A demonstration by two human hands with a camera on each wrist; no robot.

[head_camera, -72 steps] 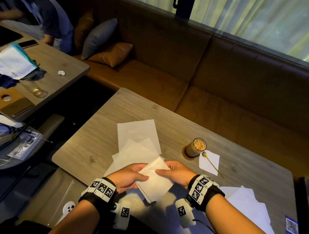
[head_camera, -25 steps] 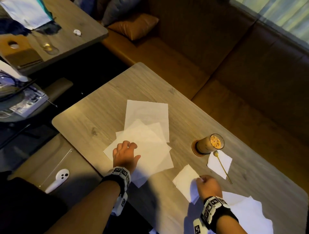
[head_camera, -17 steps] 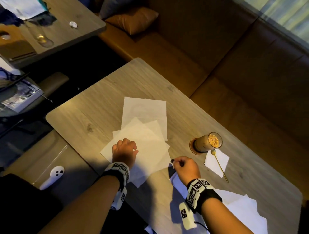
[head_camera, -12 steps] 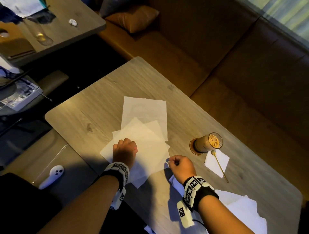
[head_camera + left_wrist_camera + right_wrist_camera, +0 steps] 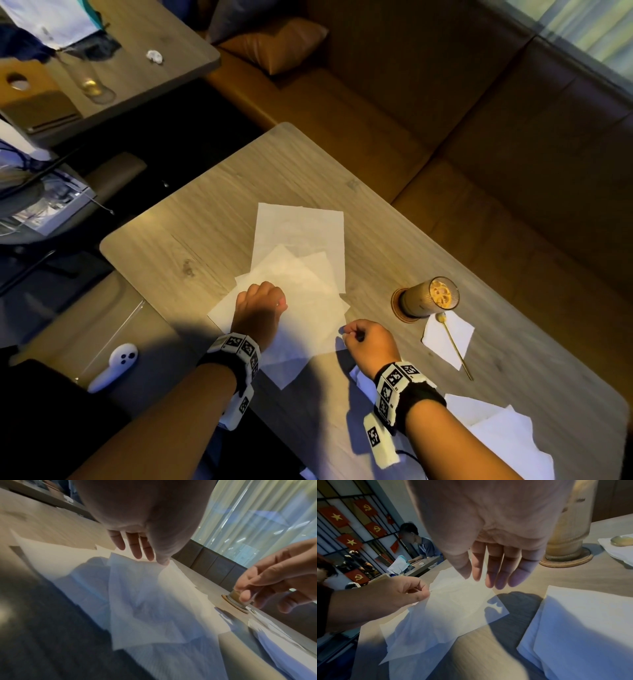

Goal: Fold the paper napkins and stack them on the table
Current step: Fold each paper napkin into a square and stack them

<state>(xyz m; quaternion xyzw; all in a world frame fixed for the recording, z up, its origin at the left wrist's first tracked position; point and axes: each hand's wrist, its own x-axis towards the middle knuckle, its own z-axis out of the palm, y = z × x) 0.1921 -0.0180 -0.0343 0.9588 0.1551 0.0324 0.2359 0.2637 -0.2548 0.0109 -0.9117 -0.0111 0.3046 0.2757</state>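
A loose pile of white unfolded napkins (image 5: pixel 301 260) lies in the middle of the wooden table (image 5: pixel 178 246). My left hand (image 5: pixel 262 305) rests on the pile's near left part, and its thumb and forefinger pinch the top napkin (image 5: pixel 462 605) near its far corner. My right hand (image 5: pixel 346 331) is at that napkin's right edge with thumb and forefinger pinched together on it. A folded napkin (image 5: pixel 583 628) lies flat on the table beside and under my right wrist, partly hidden in the head view.
A glass of drink (image 5: pixel 428 298) on a coaster stands right of the pile, with a gold spoon (image 5: pixel 452 346) on a small napkin beside it. More white napkins (image 5: pixel 507 442) lie at the near right corner. A white controller (image 5: pixel 113 366) lies on the bench to the left.
My right hand set the folded napkin down at the right, then came left to the pile's edge. My left hand stayed on the pile and its fingers curled in.
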